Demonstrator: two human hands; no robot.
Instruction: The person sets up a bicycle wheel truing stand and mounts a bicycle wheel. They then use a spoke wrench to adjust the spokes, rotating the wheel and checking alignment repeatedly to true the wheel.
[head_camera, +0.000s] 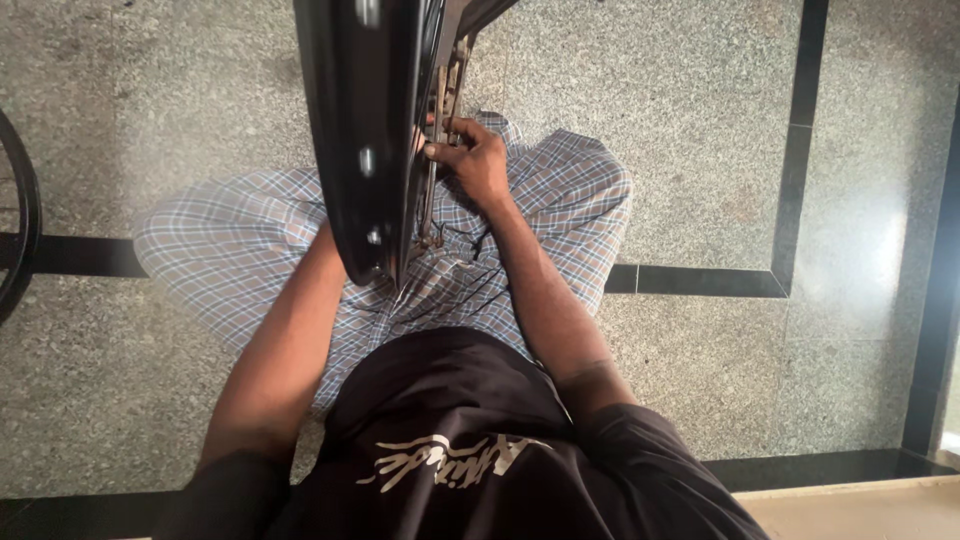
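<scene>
A glossy black curved mudguard hangs down from the top edge of the frame, left of centre, its lower tip ending just above the lap. Right beside it on its right edge runs a thin rusty metal stay, reaching from the top centre down toward the middle. The right hand is there, upper centre, fingers curled tight around that stay, thumb pressed against it. The left hand is out of sight behind the mudguard; only the left forearm shows, rising from lower left to the guard's lower end, so whether that hand grips anything cannot be told. Beneath it all, crossed legs in blue checked trousers sit on a speckled grey stone floor with black inlay strips. A black wheel rim curves in at the far left edge.
</scene>
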